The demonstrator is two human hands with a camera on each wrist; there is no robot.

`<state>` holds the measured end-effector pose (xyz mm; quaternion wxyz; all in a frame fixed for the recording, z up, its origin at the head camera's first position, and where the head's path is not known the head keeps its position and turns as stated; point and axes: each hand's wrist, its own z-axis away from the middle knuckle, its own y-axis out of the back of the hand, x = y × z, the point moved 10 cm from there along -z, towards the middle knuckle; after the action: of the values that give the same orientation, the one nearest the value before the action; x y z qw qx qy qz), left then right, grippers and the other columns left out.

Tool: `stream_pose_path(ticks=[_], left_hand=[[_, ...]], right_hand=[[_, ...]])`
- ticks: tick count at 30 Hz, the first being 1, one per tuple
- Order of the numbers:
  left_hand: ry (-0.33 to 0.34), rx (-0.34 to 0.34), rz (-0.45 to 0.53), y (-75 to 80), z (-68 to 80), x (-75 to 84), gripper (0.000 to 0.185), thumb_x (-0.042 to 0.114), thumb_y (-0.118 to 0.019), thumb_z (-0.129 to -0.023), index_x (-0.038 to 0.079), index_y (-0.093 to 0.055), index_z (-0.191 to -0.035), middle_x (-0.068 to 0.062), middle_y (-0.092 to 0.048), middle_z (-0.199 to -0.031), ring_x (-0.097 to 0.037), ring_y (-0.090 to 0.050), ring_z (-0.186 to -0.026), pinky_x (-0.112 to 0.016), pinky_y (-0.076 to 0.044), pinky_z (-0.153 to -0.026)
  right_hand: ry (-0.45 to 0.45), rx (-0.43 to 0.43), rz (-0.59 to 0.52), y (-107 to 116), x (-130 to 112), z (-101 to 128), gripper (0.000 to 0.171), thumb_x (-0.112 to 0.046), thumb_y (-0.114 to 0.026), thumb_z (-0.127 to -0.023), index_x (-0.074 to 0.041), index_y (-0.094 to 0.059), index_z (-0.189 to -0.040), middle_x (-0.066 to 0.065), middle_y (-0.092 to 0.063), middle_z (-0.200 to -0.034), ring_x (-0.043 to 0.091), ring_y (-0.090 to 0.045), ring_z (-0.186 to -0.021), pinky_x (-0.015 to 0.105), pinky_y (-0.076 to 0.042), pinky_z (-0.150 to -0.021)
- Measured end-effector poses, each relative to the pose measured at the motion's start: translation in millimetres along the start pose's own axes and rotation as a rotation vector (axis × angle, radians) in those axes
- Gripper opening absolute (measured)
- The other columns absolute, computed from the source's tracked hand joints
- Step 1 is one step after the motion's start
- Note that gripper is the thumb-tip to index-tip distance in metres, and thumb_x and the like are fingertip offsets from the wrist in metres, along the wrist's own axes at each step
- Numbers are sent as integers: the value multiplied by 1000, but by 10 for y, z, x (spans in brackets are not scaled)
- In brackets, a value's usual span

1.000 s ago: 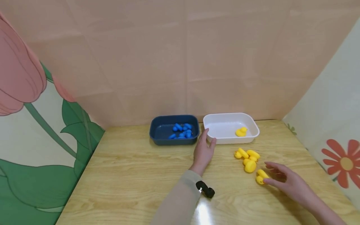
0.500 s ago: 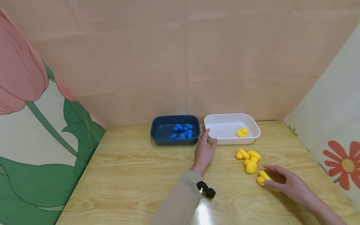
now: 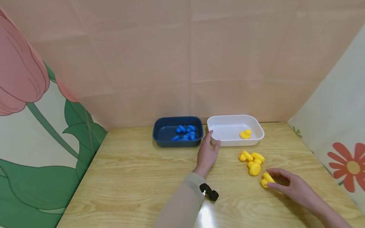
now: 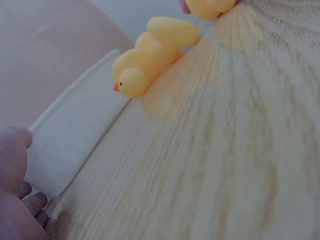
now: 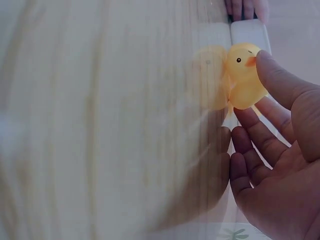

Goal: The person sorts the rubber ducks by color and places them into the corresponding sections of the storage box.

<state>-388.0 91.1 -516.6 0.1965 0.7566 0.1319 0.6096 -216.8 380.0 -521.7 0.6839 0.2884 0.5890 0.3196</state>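
My left hand (image 3: 206, 156) rests at the near left corner of a white tray (image 3: 225, 143), its fingers along the side and the thumb at the front wall. One yellow rubber duck (image 3: 245, 134) sits inside that tray. On the right, my right hand (image 3: 293, 186) pinches another rubber duck (image 5: 245, 92) low over the table; its thumb is at the beak and fingertips lie at the underside. Several more rubber ducks (image 3: 254, 168) lie in a cluster between this hand and the tray, some tipped over. The left wrist view shows the ducks (image 4: 135, 80) beyond the tray's long wall.
Left of the white tray stands a dark blue tray (image 3: 162, 144) with several small blue figures (image 3: 191, 136) in it. Both trays are close to the pink back wall (image 3: 185, 79). A wooden table (image 3: 128, 177) lies under everything, with a flower-printed side wall (image 3: 345, 164) at right.
The right hand's fingers have drawn in closer around the duck at its thumb. The left hand stays at the white tray's corner, and the view has shifted slightly.
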Motion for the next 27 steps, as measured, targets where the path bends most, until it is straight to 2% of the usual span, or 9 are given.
stream_pose_path(ticks=[7,9,11,13,15,18,23,25,27], left_hand=[[-8,16,10,17,2,15,59,36,-63,-115,26,-45,-169,0,-47,-171,-23,-46,-156,-48,-43,-124],[-6,15,10,15,0,11,59,37,-63,-115,27,-44,-169,0,-47,-172,-23,-46,-156,-48,-43,-124],[-4,13,10,15,-2,8,59,38,-62,-115,27,-44,-170,0,-47,-172,-22,-45,-156,-48,-43,-124],[-4,15,9,16,-4,7,58,39,-62,-115,27,-44,-169,0,-47,-172,-23,-46,-156,-48,-43,-124],[-5,14,9,13,-6,5,59,39,-62,-115,27,-44,-169,0,-47,-172,-23,-45,-156,-48,-43,-124],[-5,14,7,10,-4,6,59,38,-63,-115,26,-45,-169,0,-47,-172,-22,-45,-156,-48,-43,-124],[-1,16,6,16,0,15,59,38,-64,-114,25,-45,-169,1,-47,-171,-22,-45,-156,-48,-43,-125],[-2,16,6,20,2,22,59,38,-64,-114,25,-45,-169,1,-47,-171,-22,-45,-156,-47,-42,-125],[-1,16,7,18,4,27,60,38,-64,-114,24,-45,-169,1,-47,-171,-22,-45,-157,-47,-42,-125]], right_hand=[[-15,10,6,23,-7,12,76,-60,-81,-97,-6,-66,-148,27,-61,-152,52,-53,-138,73,-46,-103],[-5,18,9,44,-30,20,74,-58,-81,-97,-6,-67,-148,25,-64,-149,49,-58,-135,62,-52,-104],[18,34,5,79,-73,33,69,-54,-82,-99,-6,-67,-147,22,-67,-146,46,-62,-133,43,-58,-100],[50,54,-5,123,-130,47,64,-48,-82,-100,-6,-68,-146,20,-69,-143,46,-64,-130,24,-57,-91],[78,77,-14,175,-194,55,59,-44,-83,-101,-6,-68,-145,20,-70,-141,48,-65,-129,15,-53,-85],[114,110,-9,273,-306,40,56,-41,-82,-102,-8,-68,-145,19,-72,-139,48,-66,-127,14,-52,-84],[130,157,-10,448,-481,-67,59,-41,-81,-103,-7,-65,-149,20,-71,-139,28,-69,-120,15,-54,-79],[129,171,-15,499,-546,-123,62,-41,-81,-104,-7,-63,-152,21,-69,-140,29,-70,-119,14,-54,-77],[137,190,-17,547,-623,-181,63,-41,-81,-103,-6,-62,-153,23,-68,-140,37,-69,-121,14,-54,-76]])
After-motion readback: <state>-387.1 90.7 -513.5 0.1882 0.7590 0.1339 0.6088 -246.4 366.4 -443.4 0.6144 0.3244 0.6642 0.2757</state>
